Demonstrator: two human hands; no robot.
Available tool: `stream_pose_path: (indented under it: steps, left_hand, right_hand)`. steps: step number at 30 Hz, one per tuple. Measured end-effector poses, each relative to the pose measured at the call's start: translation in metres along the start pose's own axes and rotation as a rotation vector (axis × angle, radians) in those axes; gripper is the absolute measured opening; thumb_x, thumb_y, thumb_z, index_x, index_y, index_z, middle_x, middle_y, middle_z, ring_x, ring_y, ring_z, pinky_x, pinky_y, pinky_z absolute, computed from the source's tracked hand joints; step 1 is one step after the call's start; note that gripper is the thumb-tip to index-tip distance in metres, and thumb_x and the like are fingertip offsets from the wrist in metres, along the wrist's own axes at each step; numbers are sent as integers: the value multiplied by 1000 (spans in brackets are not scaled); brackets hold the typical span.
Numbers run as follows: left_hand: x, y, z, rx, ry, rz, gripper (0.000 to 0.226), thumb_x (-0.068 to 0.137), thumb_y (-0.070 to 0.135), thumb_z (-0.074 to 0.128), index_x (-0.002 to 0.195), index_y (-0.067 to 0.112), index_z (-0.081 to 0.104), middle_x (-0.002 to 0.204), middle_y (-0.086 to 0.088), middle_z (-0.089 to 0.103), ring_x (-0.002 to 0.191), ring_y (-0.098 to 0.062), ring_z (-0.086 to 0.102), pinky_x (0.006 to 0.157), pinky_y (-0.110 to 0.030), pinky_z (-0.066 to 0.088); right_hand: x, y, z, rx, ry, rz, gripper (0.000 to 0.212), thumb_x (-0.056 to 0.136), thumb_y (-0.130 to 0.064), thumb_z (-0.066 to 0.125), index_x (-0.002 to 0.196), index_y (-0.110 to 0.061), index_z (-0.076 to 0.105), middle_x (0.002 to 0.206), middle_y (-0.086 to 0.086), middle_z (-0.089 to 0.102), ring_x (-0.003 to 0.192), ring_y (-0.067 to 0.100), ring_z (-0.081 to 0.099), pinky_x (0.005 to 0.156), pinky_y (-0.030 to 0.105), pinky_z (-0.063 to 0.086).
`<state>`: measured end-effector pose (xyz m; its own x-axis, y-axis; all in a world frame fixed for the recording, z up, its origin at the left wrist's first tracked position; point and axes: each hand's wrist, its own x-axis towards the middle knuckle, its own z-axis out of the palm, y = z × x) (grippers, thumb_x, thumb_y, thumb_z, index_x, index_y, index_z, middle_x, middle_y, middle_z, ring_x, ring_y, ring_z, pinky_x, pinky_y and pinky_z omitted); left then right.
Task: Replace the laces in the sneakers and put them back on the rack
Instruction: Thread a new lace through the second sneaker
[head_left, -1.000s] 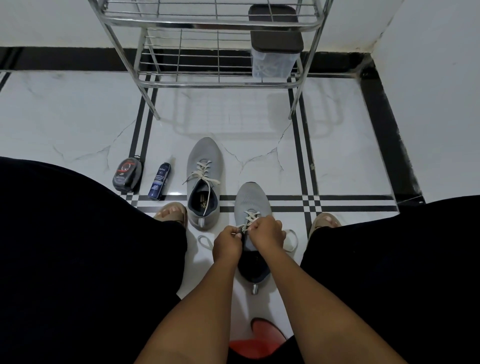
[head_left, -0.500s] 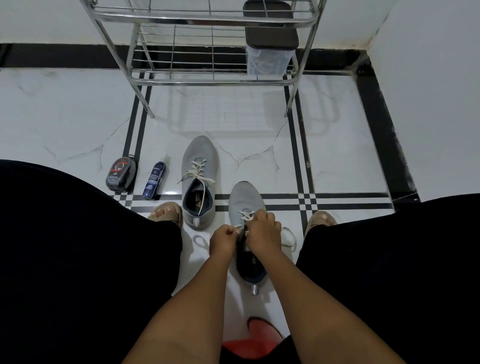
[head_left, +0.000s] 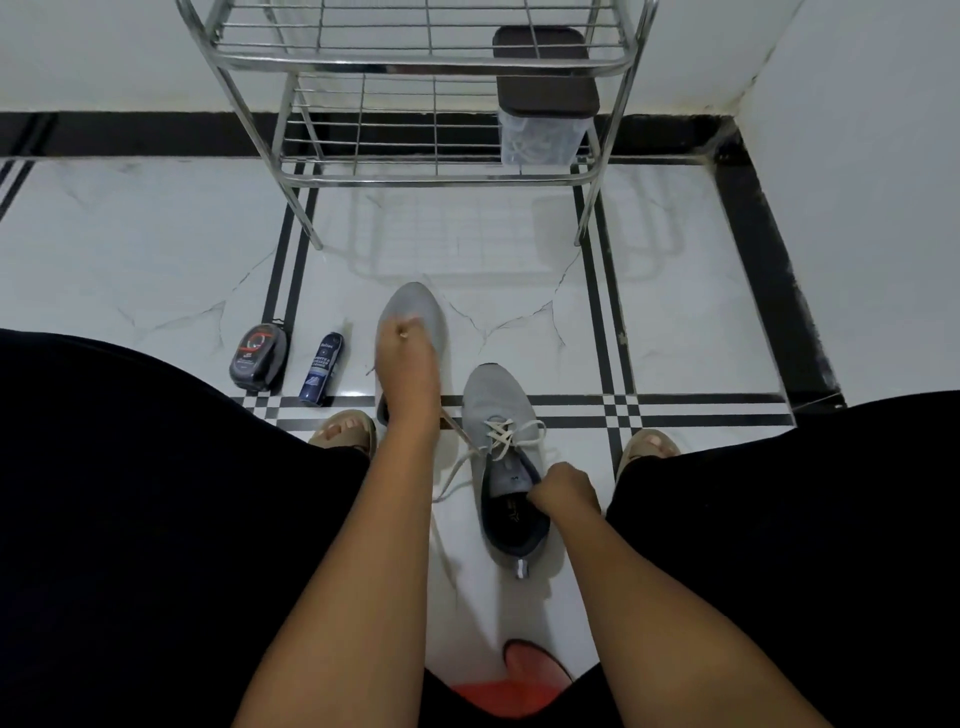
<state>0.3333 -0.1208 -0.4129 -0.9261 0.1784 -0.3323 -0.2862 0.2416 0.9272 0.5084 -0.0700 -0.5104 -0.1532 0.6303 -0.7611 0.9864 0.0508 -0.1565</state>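
At 9 o'clock a black-clad knee fills the left edge; beside it on the white tiled floor (head_left: 156, 249) stand a polish tin (head_left: 258, 356) and a spray can (head_left: 322, 368), close together. Bare floor runs from there toward 12 o'clock, up to the steel rack (head_left: 415, 65), whose two front legs stand on the tiles; its lower shelf holds a clear box (head_left: 540, 132) with a dark lid at the right end. Open tile lies between the rack legs and the shoes.

The left hand (head_left: 402, 358) reaches out toward 11 o'clock over the far sneaker (head_left: 421, 312), fingers closed round a lace end (head_left: 403, 335), with the lace (head_left: 467, 460) running back taut to the near sneaker (head_left: 498, 395). The far sneaker is grey and largely hidden by that hand.

Just right of centre, the near sneaker is grey with a dark collar, toe toward 12 o'clock, white lace crossed through the upper eyelets, tongue showing. The right hand (head_left: 566, 491) is clenched at its collar on the right side; whether it pinches the lace or the collar edge I cannot tell.

At 3 o'clock the other knee and a wall close the right edge. A red stool (head_left: 509, 686) shows at 6 o'clock.
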Motion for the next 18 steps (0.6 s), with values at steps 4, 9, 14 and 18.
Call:
stream_pose_path:
  steps: [4, 9, 14, 18]
  left_hand:
    - [-5, -45, 4, 744, -485, -25, 45, 97, 42, 40, 93, 6, 67, 87, -7, 69, 83, -24, 63, 74, -32, 48]
    - [-43, -135, -5, 892, -506, -179, 37, 99, 39, 43, 109, 10, 62, 111, -15, 65, 104, -33, 59, 78, -33, 43]
    - [-27, -129, 2, 779, -493, -162, 24, 95, 34, 53, 93, 11, 63, 99, -11, 67, 96, -30, 61, 77, -32, 44]
    - [-23, -132, 12, 884, -558, -153, 35, 96, 33, 48, 88, 3, 64, 98, -22, 67, 94, -36, 62, 73, -34, 45]
  right_hand:
    - [2, -15, -9, 79, 65, -160, 23, 85, -24, 60, 103, -12, 68, 104, 11, 67, 96, 29, 63, 69, 27, 45]
    - [2, -18, -7, -38, 141, -229, 22, 90, -15, 53, 105, -16, 70, 104, 11, 67, 95, 30, 63, 68, 28, 44]
    - [3, -19, -5, -66, 143, -234, 23, 92, -17, 52, 108, -16, 68, 107, 10, 65, 98, 30, 63, 70, 29, 45]
    - [2, -20, -8, -39, 141, -195, 25, 93, -19, 52, 113, -13, 66, 111, 11, 64, 101, 30, 62, 72, 30, 46]
